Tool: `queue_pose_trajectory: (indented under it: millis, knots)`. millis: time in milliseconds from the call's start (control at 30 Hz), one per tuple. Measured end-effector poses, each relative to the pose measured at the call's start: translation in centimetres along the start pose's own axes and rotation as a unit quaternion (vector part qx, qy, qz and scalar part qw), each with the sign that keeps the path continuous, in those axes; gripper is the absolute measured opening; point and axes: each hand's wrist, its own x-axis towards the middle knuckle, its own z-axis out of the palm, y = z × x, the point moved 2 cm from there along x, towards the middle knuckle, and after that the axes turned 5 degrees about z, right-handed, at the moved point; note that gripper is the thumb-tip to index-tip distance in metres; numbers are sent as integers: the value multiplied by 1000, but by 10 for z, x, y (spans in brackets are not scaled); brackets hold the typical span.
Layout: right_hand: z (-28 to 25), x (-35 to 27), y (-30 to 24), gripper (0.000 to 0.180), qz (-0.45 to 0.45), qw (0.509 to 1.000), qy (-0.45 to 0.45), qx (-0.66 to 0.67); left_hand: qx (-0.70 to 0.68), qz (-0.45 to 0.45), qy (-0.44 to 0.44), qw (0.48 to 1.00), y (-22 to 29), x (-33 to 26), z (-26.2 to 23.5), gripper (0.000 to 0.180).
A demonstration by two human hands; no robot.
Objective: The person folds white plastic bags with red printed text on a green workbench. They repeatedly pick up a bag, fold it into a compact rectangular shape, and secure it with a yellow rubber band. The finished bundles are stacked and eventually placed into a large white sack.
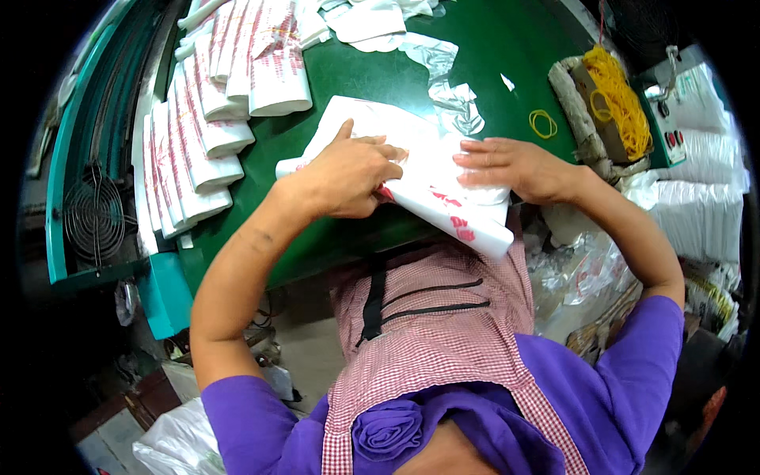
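While hands touch plastic, bundles leftward; bands rightward

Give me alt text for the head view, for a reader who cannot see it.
A person in a checked apron has the left hand on a partly rolled white plastic bundle with red print, the blurred right hand at its right side, on a green worktable. Similar bundles overlap at upper left; yellow rubber bands fill a box at right.

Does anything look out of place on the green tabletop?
A crumpled, shiny plastic strip straggles across the green tabletop, unlike the overlapped white plastic bundles; one yellow rubber band lies apart from the tangled yellow pile.
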Motion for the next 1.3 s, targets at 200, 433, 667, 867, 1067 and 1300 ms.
queue_pose_trajectory:
  millis: [200, 433, 667, 867, 1067, 1300]
  knots:
    - [-6, 6, 22, 50, 184, 873, 164, 420, 50, 44, 73, 995, 29, -13, 4, 26]
    - [12, 4, 31, 39, 296, 675, 256, 625, -68, 114, -36, 990, 14, 17, 10, 37]
    - [21, -5, 9, 45, 18, 978, 172, 112, -293, -13, -125, 948, -13, 16, 18, 25]
    - [18, -14, 18, 43, 0, 990, 139, 0, 41, 25, 65, 997, 34, -3, -34, 24]
    - [-7, -19, 5, 47, 56, 995, 60, 63, -64, 12, -59, 996, 7, 17, -10, 27]
    - [8, 0, -78, 53, 99, 983, 79, -131, -57, -4, 26, 998, 52, -12, 18, 30]
